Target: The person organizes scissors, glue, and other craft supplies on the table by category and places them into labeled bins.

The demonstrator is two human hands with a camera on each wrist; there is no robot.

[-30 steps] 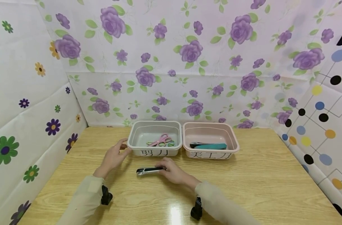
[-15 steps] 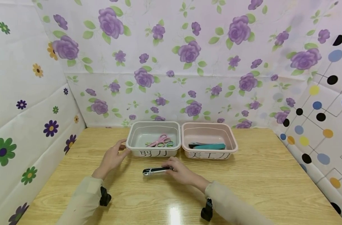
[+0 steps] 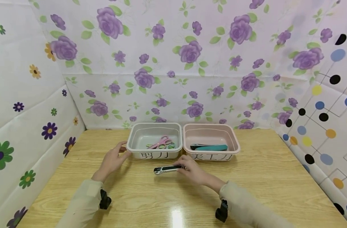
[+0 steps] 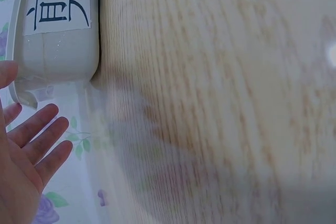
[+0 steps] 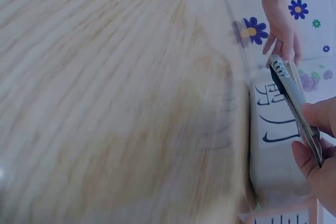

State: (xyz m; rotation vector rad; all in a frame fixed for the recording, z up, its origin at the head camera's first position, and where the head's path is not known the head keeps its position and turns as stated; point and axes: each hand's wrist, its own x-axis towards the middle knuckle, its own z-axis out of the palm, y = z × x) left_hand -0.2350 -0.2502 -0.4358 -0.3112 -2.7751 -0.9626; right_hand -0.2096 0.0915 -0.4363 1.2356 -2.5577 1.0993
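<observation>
My right hand [image 3: 192, 170] pinches a black-and-silver utility knife [image 3: 167, 169] near one end, above the table in front of the two bins. Its other end points left. In the right wrist view the knife [image 5: 287, 90] sits between thumb and fingertips. My left hand [image 3: 112, 159] is at the left front corner of the grey bin [image 3: 154, 153], thumb and index finger by its rim, the other fingers [image 4: 44, 142] extended. Inside the grey bin lie pink scissors [image 3: 161, 143] and green-handled ones. The pink bin [image 3: 233, 139] holds a teal utility knife [image 3: 214, 148] and a dark one.
Both bins stand side by side on the wood-grain table [image 3: 139, 196], near the floral cloth [image 3: 167, 104] at the back. Black Chinese characters label their fronts. Patterned cloths also hang at the left and right. A camera [image 3: 222, 211] is strapped to each wrist.
My right hand has moved right with the utility knife, from before the grey bin to the gap between the bins. The left hand stays by the grey bin's corner.
</observation>
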